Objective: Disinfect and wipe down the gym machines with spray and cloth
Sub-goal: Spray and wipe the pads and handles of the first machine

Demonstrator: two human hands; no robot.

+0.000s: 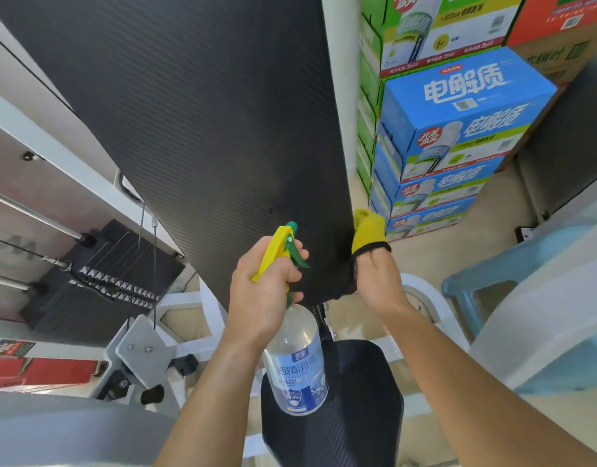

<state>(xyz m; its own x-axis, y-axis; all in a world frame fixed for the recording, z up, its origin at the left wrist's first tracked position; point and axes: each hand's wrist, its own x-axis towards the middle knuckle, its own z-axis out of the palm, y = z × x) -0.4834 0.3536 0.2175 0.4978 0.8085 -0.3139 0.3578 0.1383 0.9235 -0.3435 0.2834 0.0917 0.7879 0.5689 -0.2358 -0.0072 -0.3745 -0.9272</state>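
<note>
A long black padded backrest (203, 123) of a gym machine fills the upper middle of the head view, with a black seat pad (364, 399) below it. My left hand (260, 291) grips a clear spray bottle (297, 365) by its yellow and green trigger head (283, 247), a finger on the trigger, nozzle toward the backrest. My right hand (378, 281) holds a yellow cloth (368, 230) with a black edge against the backrest's lower right corner.
Stacked blue and green drink cartons (458, 123) stand at the right. A black weight stack (102, 278) with cables and steel rods sits at the left. A light blue plastic stool (485, 288) is at the right, near my right forearm. White machine frame surrounds the seat.
</note>
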